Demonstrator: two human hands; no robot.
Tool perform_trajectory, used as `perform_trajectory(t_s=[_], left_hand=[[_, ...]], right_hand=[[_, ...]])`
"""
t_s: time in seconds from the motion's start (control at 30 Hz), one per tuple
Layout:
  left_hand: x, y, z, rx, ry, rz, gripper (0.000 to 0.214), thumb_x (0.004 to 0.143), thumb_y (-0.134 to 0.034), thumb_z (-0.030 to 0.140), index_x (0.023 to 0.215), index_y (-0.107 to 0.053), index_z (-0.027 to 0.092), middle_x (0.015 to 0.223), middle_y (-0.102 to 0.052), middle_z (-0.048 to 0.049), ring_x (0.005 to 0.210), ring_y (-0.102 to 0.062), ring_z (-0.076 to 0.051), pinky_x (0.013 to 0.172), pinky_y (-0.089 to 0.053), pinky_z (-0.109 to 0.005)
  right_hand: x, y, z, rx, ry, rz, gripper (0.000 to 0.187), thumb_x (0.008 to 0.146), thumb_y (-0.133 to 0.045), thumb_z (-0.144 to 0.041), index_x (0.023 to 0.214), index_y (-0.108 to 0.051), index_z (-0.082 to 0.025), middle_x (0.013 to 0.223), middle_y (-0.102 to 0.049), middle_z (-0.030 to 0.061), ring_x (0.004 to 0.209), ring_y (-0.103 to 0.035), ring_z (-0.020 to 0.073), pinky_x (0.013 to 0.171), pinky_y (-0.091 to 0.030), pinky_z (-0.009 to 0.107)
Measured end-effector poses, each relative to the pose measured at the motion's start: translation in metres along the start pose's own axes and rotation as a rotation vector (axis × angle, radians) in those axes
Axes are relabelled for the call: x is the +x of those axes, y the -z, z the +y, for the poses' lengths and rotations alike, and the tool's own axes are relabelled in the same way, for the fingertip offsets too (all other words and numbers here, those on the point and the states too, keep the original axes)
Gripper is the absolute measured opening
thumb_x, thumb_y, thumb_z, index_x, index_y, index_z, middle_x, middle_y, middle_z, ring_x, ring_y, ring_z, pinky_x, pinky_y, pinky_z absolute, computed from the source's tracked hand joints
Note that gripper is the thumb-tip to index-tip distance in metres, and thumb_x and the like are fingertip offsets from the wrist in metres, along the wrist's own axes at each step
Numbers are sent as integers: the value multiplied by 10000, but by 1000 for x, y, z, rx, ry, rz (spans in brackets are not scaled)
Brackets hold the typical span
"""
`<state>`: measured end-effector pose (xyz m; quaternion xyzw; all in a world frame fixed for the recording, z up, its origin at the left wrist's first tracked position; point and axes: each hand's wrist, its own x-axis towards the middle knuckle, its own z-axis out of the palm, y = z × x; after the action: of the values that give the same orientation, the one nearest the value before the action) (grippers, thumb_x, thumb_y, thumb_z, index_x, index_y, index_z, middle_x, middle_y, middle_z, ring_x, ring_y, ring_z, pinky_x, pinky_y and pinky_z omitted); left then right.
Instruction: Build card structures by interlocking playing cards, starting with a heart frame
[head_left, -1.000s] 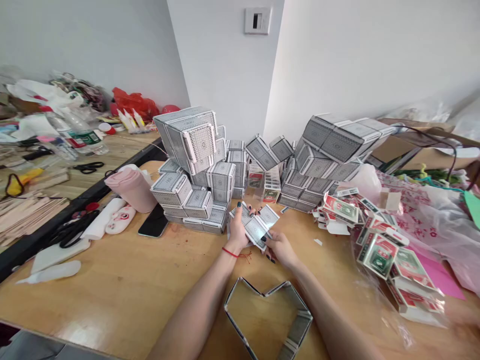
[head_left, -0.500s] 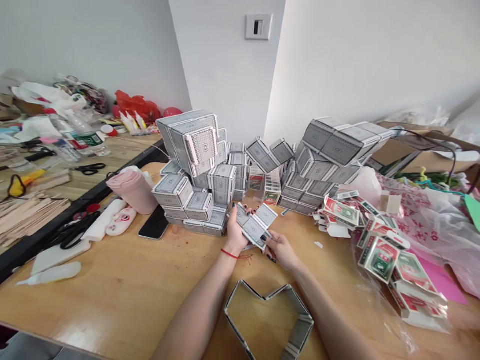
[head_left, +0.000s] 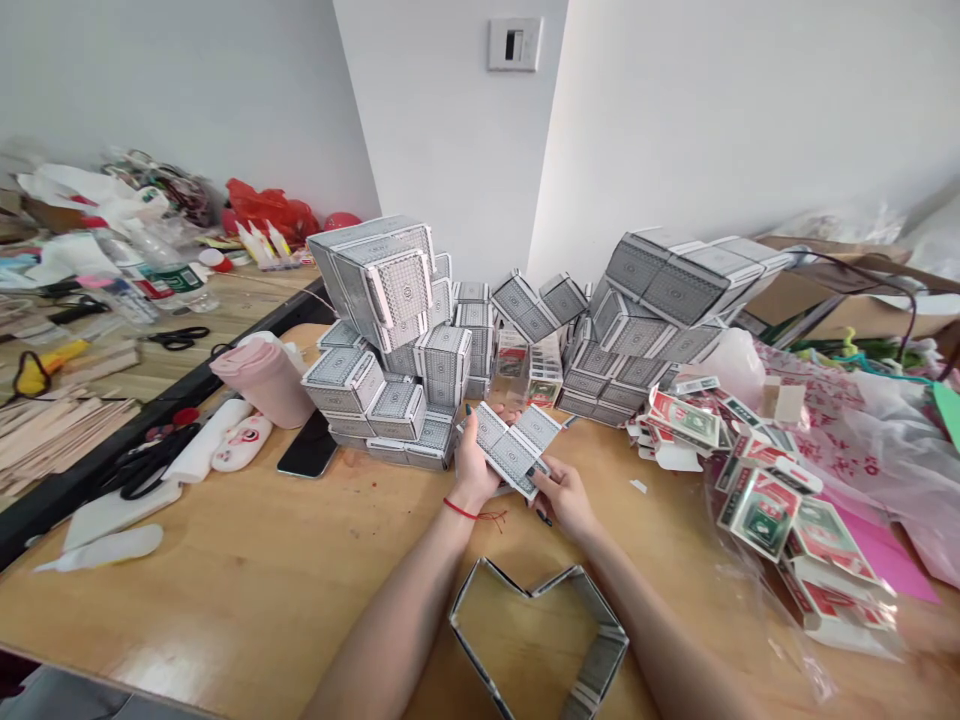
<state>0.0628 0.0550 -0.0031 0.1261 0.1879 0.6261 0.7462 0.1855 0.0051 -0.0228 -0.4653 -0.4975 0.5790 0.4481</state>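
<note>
Both my hands hold a fan of grey patterned playing cards (head_left: 517, 447) above the wooden table (head_left: 247, 580). My left hand (head_left: 475, 462), with a red string at the wrist, grips the fan's left side, fingers curled round it. My right hand (head_left: 561, 493) pinches the fan's lower right edge. Just in front of my arms lies a heart-shaped frame made of cards (head_left: 536, 640). Behind the fan stand piles of grey card boxes (head_left: 397, 330) and a second grey pile (head_left: 660, 300).
Red and green flattened card cartons (head_left: 765, 490) lie in a heap at the right, partly in clear plastic. A pink cup (head_left: 264, 375), a black phone (head_left: 307, 447) and black scissors (head_left: 146, 462) lie left. Bottles and clutter fill a second table (head_left: 112, 330) further left.
The hands have shifted the card fan only slightly; it sits a little flatter and my right hand has slid up under its edge. Nothing else has moved.
</note>
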Motion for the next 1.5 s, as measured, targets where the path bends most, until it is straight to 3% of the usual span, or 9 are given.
perform_trajectory(t_s=[0.2,0.4,0.5,0.6,0.73,0.9,1.1,1.23,1.5], left_hand=[[-4,-2,6,67,74,-146,535,776,-454,563,1114,-561,163,1239,-525,-115,1177,-444,-245,933,-376,-358],[-6,0,11,64,129,-142,492,748,-524,472,1133,-544,165,1206,-554,-110,1139,-482,-249,921,-389,-375],[-6,1,13,117,126,-121,451,701,-579,355,1101,-564,147,1137,-601,-108,1068,-536,-265,880,-416,-378],[-5,2,13,249,51,-47,473,627,-626,160,1095,-558,163,1074,-636,-87,967,-591,-235,813,-449,-342],[-4,6,10,381,15,17,499,593,-649,127,1080,-545,169,1008,-654,-88,817,-623,-200,684,-480,-304],[-5,10,5,577,-54,57,511,552,-667,104,1037,-543,207,870,-629,-20,681,-594,-135,588,-475,-236],[-8,4,10,809,-253,22,601,575,-684,112,1131,-501,250,917,-599,-28,804,-574,-165,759,-448,-298],[-11,-1,14,1079,-404,-42,516,551,-716,125,1029,-556,234,1039,-565,-36,967,-514,-197,881,-356,-300],[-14,1,12,1111,-339,-64,470,540,-724,138,957,-523,215,948,-525,-16,825,-497,-162,765,-363,-252]], right_hand=[[-2,10,4,-468,322,401,255,781,-479,-339,615,-593,-182,392,-480,-33,357,-447,104,407,-364,214],[2,20,9,-567,445,477,423,738,-395,-183,1104,-606,-198,639,-616,19,539,-552,146,560,-456,268],[4,22,6,-369,389,437,483,711,-384,-167,1157,-569,-195,720,-620,33,536,-554,140,539,-473,276],[3,23,-1,-92,254,263,516,689,-427,-180,1195,-529,-190,752,-629,32,582,-582,156,556,-496,299],[4,21,-8,158,138,165,638,702,-531,-274,1313,-351,-236,704,-600,-7,485,-551,132,451,-472,271],[10,21,-7,109,117,284,648,692,-630,-374,1268,-384,-207,610,-533,-43,398,-432,81,353,-348,204],[15,26,-1,101,158,350,452,653,-669,-359,1040,-513,-184,893,-627,59,756,-589,180,660,-481,295],[13,26,-3,85,157,333,392,647,-671,-381,943,-497,-192,856,-627,53,751,-593,190,691,-480,319],[10,22,-5,28,176,289,415,661,-662,-408,923,-387,-242,783,-564,12,692,-567,176,650,-493,311]])
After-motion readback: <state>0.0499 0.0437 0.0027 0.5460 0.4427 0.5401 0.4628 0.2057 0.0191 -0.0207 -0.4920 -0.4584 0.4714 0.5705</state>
